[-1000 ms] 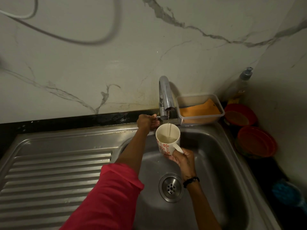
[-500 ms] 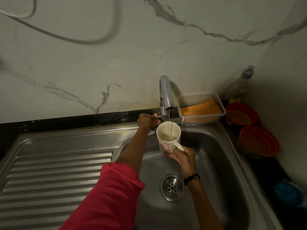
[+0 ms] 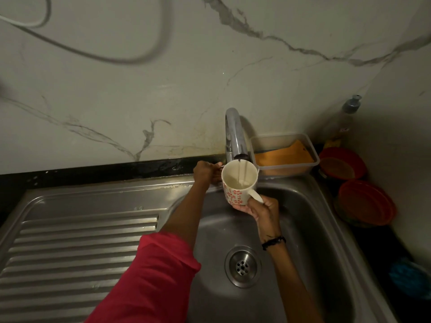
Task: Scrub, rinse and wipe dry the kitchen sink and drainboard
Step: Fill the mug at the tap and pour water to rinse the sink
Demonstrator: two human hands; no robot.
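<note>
Drainboard (image 3: 77,250) lies ribbed and bare at the left, its steel likely slick once wet. Reaching to the far rim, the left hand (image 3: 206,171) is clenched around the tap lever, which it mostly hides. Under the spout (image 3: 234,136) a thin stream drops into the patterned mug (image 3: 238,183), grasped at its handle by the right hand (image 3: 263,209) above the sink (image 3: 303,229). The mug looks breakable and grows heavier filling, so the handle suits it. Farther right sits a clear tub (image 3: 285,169).
</note>
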